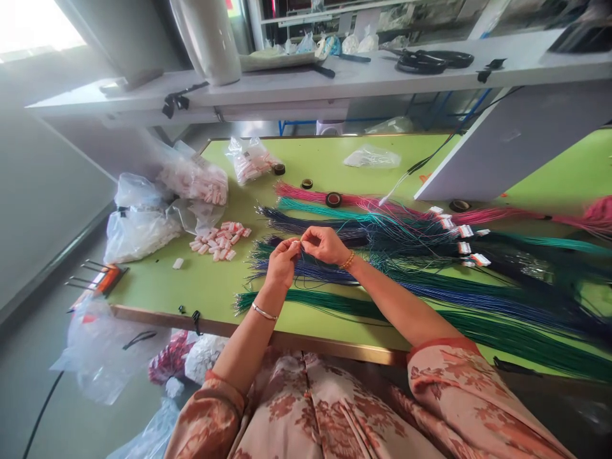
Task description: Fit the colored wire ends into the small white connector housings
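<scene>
Pinching small white piece [296,242]: left hand [283,262]. Right hand [326,245] just beside, cannot tell its grip. Wires [296,222] beneath; connector pile [220,241] left.

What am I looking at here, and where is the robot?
There is no robot: these are a person's own two bare hands. The single picture comes from a camera worn on the head, looking forward and down.

The left hand and right hand meet above the wires. The left seems to pinch a small pale piece; whether the right grips anything is too small to tell.

On the green table lie long bundles of pink, teal, blue and green wires, a pile of small white-and-pink pieces, rolls of tape and plastic bags. A raised shelf stands behind.
</scene>
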Demonstrator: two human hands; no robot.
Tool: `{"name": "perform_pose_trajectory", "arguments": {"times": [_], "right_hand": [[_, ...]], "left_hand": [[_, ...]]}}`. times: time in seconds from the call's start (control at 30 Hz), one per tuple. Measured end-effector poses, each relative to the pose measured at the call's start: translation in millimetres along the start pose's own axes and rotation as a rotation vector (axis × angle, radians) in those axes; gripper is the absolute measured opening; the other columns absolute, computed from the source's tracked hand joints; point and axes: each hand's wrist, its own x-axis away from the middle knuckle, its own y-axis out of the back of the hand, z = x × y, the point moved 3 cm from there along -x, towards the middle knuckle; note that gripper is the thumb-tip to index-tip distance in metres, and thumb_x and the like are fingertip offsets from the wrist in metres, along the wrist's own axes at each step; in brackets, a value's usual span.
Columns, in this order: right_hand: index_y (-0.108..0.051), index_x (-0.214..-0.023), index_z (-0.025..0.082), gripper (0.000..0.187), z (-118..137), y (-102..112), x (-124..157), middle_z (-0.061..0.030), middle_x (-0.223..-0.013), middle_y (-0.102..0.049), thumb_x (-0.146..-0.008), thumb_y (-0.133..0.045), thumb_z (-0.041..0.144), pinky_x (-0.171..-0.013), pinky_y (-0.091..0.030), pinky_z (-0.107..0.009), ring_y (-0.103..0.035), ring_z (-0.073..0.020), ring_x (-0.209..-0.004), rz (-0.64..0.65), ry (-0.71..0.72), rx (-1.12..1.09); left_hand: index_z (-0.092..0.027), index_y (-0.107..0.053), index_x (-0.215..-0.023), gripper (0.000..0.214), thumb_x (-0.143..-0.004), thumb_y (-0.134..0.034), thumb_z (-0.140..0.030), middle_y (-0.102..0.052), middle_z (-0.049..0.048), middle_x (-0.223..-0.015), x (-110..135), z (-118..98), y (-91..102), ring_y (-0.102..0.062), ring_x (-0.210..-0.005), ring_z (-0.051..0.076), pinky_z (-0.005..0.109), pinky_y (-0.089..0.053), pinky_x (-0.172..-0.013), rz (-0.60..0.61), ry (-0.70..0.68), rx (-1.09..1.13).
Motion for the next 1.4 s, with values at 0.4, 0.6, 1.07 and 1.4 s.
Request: {"name": "perform_pose_trajectory", "arguments": {"times": [0.4,0.6,1.07,1.4], "right_hand": [[-0.061,-0.076,0.017,0.01,7,5,1,0.0006,-0.066,-0.062,-0.075,-0.059,0.027,-0.054,-0.039,-0.021,-0.05,-0.0099,-0.056,0.003,0.016,0.107],[-0.058,-0.069,0.017,0.01,5,7,2,0.0045,-0.055,-0.051,-0.072,-0.059,0.027,-0.049,-0.03,-0.02,-0.037,-0.007,-0.049,-0.016,0.005,0.141],[-0.056,-0.073,0.017,0.015,18,21,0,0.0021,-0.059,-0.054,-0.072,-0.062,0.03,-0.05,-0.036,-0.02,-0.044,-0.0084,-0.053,-0.042,-0.042,-0.068],[-0.057,-0.072,0.016,0.013,14,17,-2,0.0026,-0.059,-0.053,-0.073,-0.062,0.029,-0.049,-0.035,-0.02,-0.042,-0.0079,-0.052,-0.028,-0.016,-0.058]], "left_hand": [[-0.013,-0.069,-0.08,0.021,-0.064,-0.081,-0.019,-0.064,0.0009,-0.071,-1,0,-0.8,-0.053,-0.061,0.007,0.022,-0.041,-0.064,0.02,0.015,-0.028],[-0.013,-0.068,-0.077,0.016,-0.064,-0.078,-0.015,-0.061,-0.0014,-0.066,-1,-5,0.9,-0.05,-0.059,0.006,0.021,-0.039,-0.061,-0.087,-0.08,-0.034],[-0.014,-0.067,-0.083,0.019,-0.068,-0.071,-0.002,-0.065,0.0001,-0.073,-5,-14,4.9,-0.058,-0.065,0.006,0.018,-0.045,-0.067,-0.019,0.133,0.1],[-0.013,-0.067,-0.087,0.015,-0.076,-0.064,-0.002,-0.066,0.0011,-0.074,-2,-14,3.0,-0.06,-0.065,0.006,0.016,-0.049,-0.067,0.012,0.177,0.118]]}}
